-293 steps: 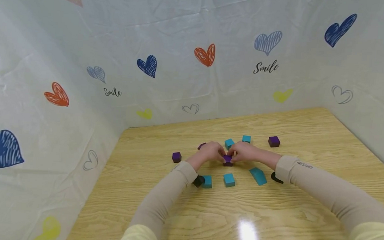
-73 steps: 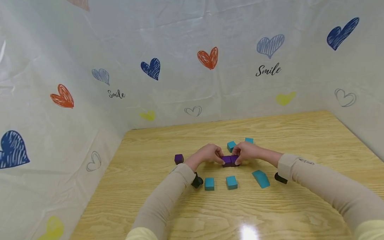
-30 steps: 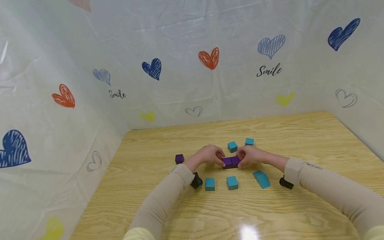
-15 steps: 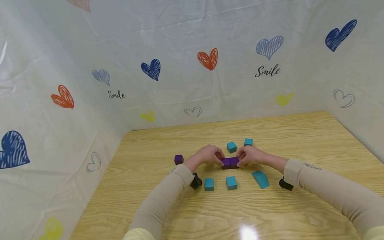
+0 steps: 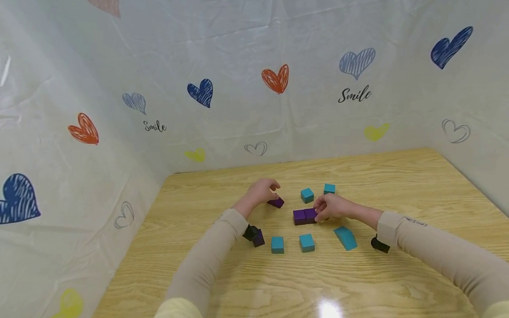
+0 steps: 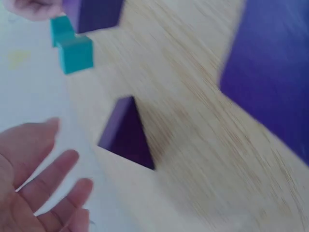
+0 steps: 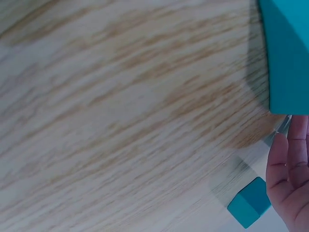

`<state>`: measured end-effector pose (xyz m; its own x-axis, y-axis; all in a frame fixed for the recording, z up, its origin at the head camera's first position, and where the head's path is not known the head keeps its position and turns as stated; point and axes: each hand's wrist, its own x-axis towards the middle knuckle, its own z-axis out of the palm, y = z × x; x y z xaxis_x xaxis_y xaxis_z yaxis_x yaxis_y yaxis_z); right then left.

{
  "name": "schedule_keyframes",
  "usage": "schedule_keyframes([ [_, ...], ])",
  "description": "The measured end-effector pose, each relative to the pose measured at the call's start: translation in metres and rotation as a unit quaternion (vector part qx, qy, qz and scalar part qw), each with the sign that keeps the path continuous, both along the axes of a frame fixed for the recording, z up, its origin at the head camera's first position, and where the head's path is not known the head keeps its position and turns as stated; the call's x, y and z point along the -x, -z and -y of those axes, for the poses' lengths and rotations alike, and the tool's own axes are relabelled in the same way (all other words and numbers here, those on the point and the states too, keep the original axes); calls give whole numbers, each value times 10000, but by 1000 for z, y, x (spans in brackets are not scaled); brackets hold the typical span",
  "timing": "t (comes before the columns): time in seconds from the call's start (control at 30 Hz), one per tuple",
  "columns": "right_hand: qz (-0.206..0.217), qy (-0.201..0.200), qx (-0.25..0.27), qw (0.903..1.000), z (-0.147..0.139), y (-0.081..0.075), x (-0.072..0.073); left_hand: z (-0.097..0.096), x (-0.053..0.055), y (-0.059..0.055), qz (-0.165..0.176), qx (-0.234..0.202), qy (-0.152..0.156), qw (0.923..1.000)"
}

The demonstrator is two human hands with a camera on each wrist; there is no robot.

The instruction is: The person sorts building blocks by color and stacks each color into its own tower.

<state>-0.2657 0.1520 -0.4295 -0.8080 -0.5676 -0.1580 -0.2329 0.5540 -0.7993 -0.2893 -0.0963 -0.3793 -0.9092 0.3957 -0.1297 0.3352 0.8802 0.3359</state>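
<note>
Two purple cubes stand side by side in mid-table: the left cube [image 5: 299, 217] and the right cube [image 5: 310, 215]. My right hand [image 5: 333, 206] keeps thumb and forefinger at the front and back of the right cube's outer end. My left hand [image 5: 262, 191] is off the row, at a purple triangular block [image 5: 276, 202]. The left wrist view shows that block [image 6: 128, 135] standing apart from the spread, loosely bent fingers [image 6: 60, 176]. Another purple block [image 5: 258, 238] lies partly behind the left wrist's black camera.
Two teal cubes, one [image 5: 307, 195] left of the other [image 5: 329, 188], sit behind the row. In front are a teal cube [image 5: 277, 244], another teal cube [image 5: 306, 242] and a teal curved piece [image 5: 346, 238]. A white heart-printed sheet [image 5: 226, 125] rises behind the wooden table [image 5: 300, 291].
A purple cube from the back right has joined the other in the row. My left hand has just let go and moved back left to the triangular block. The right hand has stayed put.
</note>
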Motion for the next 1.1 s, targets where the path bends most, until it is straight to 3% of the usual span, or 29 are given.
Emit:
schedule_keyframes([
  [0.13,42,55,-3,10000,1,-1,-2,5,4,5,277,460,-71,9985],
  [0.17,126,216,-132,9996,4,-9,-7,6,6,6,420,516,-116,9977],
  [0.27,76,295,-244,9992,8,-11,-10,10,18,15,611,624,-159,9961],
  [0.33,60,311,-286,9991,10,-12,-12,20,42,40,412,526,86,9977],
  [0.4,23,293,-310,9991,11,-12,-12,29,70,64,425,500,157,9977],
  [0.5,19,308,-302,9991,10,-11,-10,48,100,93,246,150,436,9986],
  [0.57,32,329,-318,9989,10,-10,-8,49,86,73,551,70,243,9982],
  [0.67,24,303,-336,9990,9,-10,-8,48,45,31,489,-303,340,9978],
  [0.73,24,299,-336,9990,8,-11,-8,42,13,-2,680,-281,254,9970],
  [0.77,7,285,-335,9990,8,-12,-8,43,3,-9,672,-342,352,9965],
  [0.83,-14,267,-325,9991,7,-13,-9,45,-11,-18,666,-394,575,9953],
  [0.9,7,283,-314,9991,7,-13,-9,50,-21,-19,739,-350,849,9930],
  [1.1,72,271,-234,9993,5,-11,-9,69,-34,-8,1551,-462,1314,9780],
])
